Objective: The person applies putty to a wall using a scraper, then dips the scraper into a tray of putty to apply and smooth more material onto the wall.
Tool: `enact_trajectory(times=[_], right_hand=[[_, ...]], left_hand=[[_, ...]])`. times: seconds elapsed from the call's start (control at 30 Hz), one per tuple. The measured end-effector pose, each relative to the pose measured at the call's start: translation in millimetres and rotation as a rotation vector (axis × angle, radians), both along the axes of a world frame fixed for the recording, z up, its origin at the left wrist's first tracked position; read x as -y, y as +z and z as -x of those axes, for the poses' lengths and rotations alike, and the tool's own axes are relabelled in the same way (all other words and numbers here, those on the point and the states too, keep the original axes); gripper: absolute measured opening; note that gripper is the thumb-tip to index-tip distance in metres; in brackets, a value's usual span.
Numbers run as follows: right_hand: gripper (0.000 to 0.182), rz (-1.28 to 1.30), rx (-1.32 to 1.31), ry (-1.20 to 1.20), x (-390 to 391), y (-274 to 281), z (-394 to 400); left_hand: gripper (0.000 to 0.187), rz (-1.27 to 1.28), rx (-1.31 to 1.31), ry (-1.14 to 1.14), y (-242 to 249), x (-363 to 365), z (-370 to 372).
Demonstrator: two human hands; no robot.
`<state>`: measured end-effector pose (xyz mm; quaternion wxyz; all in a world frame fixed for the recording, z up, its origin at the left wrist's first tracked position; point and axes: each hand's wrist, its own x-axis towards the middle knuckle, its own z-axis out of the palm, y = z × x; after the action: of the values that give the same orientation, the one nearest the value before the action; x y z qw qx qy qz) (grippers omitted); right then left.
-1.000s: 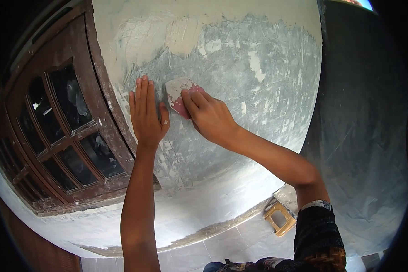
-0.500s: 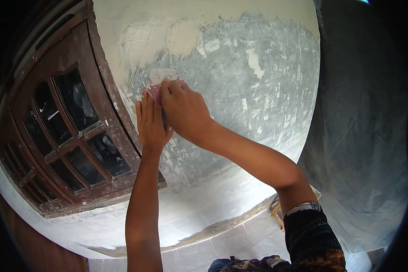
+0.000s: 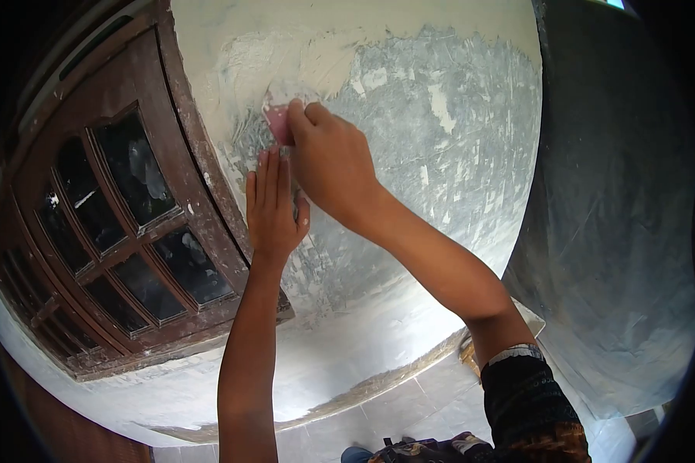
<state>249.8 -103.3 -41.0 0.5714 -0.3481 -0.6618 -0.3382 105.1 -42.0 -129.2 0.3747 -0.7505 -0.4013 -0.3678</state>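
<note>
My right hand (image 3: pixel 332 162) grips a pink putty spreader (image 3: pixel 278 121), its broad end smeared with pale putty and resting against the wall (image 3: pixel 409 154). Just below it and to the left, my left hand (image 3: pixel 274 208) lies flat on the wall with its fingers stretched upward. The fingertips of that hand come close to the lower end of the spreader. Cream putty (image 3: pixel 301 54) covers the upper part of the wall, while the grey area beneath shows scattered pale patches. My right fingers are partly hidden behind the back of the hand.
A brown wooden window frame (image 3: pixel 162 116) with dark panes and white specks borders the work area on the left. Dark sheeting (image 3: pixel 618 193) hangs at the right. Grey floor tiles (image 3: pixel 386 405) lie below the wall's foot.
My right hand has moved the spreader upward along the wall, to the edge of the cream putty. My left hand has shifted slightly right and now sits lower relative to the spreader.
</note>
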Motion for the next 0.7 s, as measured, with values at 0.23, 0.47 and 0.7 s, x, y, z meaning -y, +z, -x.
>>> enact_trajectory(times=[0.23,0.47,0.7], right_hand=[[0.013,-0.028,-0.117,-0.250,-37.6,48.6,-14.2],[0.019,-0.043,-0.096,-0.086,8.1,14.5,32.1],[0.011,-0.014,-0.238,-0.268,-32.3,65.7,5.7]], left_hand=[[0.062,-0.174,-0.034,-0.289,26.4,1.8,21.4],[0.059,-0.110,-0.191,-0.284,34.1,-10.4,38.1],[0.057,-0.245,-0.106,-0.375,33.7,-8.8,33.3]])
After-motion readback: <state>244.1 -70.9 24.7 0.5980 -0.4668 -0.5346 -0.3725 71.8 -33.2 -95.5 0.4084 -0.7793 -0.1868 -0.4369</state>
